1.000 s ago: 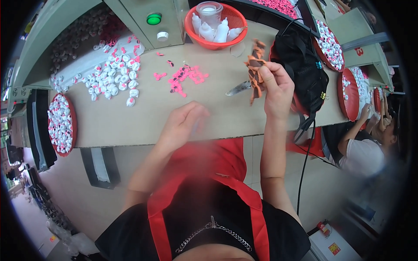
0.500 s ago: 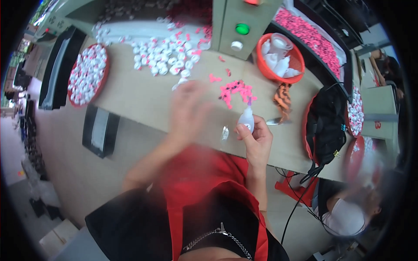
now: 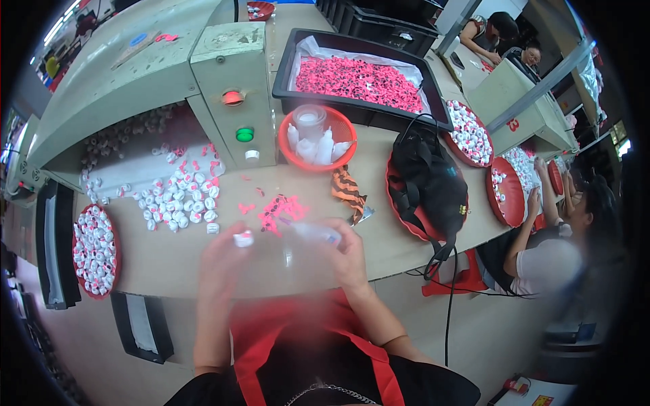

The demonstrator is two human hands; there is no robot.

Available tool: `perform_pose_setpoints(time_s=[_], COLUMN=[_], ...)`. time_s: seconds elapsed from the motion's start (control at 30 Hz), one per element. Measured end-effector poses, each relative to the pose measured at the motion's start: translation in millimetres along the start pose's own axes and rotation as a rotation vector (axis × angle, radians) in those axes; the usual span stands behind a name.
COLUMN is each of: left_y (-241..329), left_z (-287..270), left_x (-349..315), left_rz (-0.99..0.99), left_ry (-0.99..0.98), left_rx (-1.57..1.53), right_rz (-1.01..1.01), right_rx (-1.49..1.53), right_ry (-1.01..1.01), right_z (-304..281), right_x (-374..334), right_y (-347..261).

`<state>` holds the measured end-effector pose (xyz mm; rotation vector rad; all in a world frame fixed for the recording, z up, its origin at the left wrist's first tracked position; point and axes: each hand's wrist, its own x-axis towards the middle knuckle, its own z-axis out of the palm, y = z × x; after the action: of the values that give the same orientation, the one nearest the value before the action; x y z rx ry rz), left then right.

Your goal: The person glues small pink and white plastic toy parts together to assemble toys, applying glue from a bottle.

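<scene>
My left hand (image 3: 220, 265), blurred, pinches a small white rounded piece (image 3: 244, 238) with a trace of pink on it. My right hand (image 3: 347, 256) is closed round a white squeeze bottle (image 3: 318, 234). The bottle lies tilted, its thin purple tip pointing left toward the white piece, with a gap between them. Just beyond both hands is a loose heap of small pink and black pieces (image 3: 283, 207). Several more white rounded pieces (image 3: 177, 199) are spread on the table, farther off to the left, by the machine's opening.
A red basket (image 3: 290, 160) with white bottles stands beyond the heap. Behind it sits a black tray (image 3: 279, 88) of pink pieces. An orange-and-black striped wrapper (image 3: 347, 191) and a black bag (image 3: 430, 186) lie right. A red bowl (image 3: 115, 271) of white pieces is far left.
My view has swung right. My left hand has drawn back from the white pieces and now holds one. My right hand has tipped the bottle over to the left.
</scene>
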<state>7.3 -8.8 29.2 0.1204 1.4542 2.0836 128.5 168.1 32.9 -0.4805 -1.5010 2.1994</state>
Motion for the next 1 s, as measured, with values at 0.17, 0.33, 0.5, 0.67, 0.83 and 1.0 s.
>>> perform_pose_setpoints(time_s=[0.17,0.33,0.5,0.67,0.83,1.0], left_y=[-6.1,-9.5,-12.7,-11.5,-10.0,-7.7], left_z=[58.9,73.1,69.8,68.4,67.6,70.2], left_x=[5.8,8.8,0.7,-4.1,-4.1,-3.4], left_rz=[0.082,0.269,0.371,0.392,0.421,0.397], left_ry=[-0.103,-0.217,-0.151,-0.141,-0.172,-0.152], left_rx=[0.115,0.037,0.086,0.13,0.133,0.131], right_rz=[-0.189,-0.438,-0.567,-0.68,-0.683,-0.69], right_rx=[-0.101,-0.438,-0.635,-0.702,-0.7,-0.719], right_ry=[0.308,0.216,0.055,-0.018,-0.002,-0.004], right_z=[-6.1,4.1,2.7,5.4,7.2,8.2], right_x=[-7.0,-34.1,-33.9,-30.2,-26.9,-22.4], right_y=[-37.2,-55.4,-46.0,-42.3,-42.9,-43.8])
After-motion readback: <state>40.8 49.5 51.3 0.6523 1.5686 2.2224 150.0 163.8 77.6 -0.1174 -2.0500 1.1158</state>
